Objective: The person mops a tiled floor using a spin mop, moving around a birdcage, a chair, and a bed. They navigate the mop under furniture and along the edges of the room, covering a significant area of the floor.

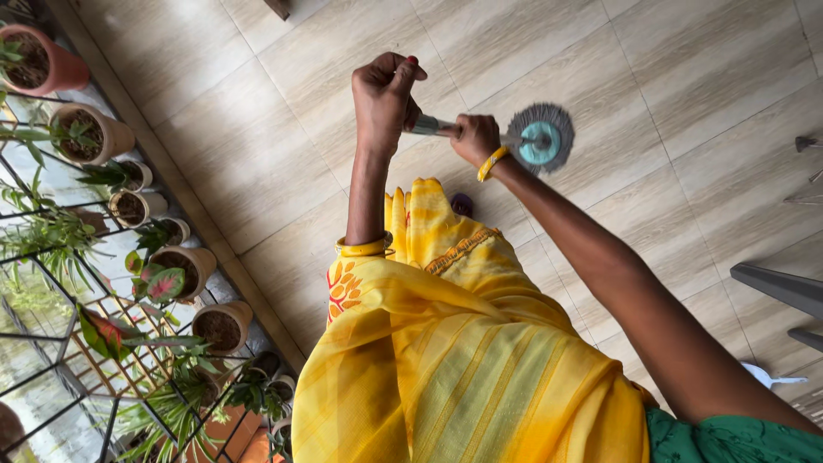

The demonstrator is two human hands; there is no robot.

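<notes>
Two hands are closed around a metal mop handle (433, 127): the left hand (386, 90) is clenched at its upper end, the right hand (476, 137) (with a yellow bangle (491, 163) at the wrist) is clamped lower, nearer the mop head (540, 137). The round grey mop head, teal at its hub, is pressed on the beige tiled floor (686, 77). Potted plants (137, 206) are lined along the floor's edge.

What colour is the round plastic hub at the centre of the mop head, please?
The hub is teal, ringed by grey mop strands; the head view shows it.
</notes>
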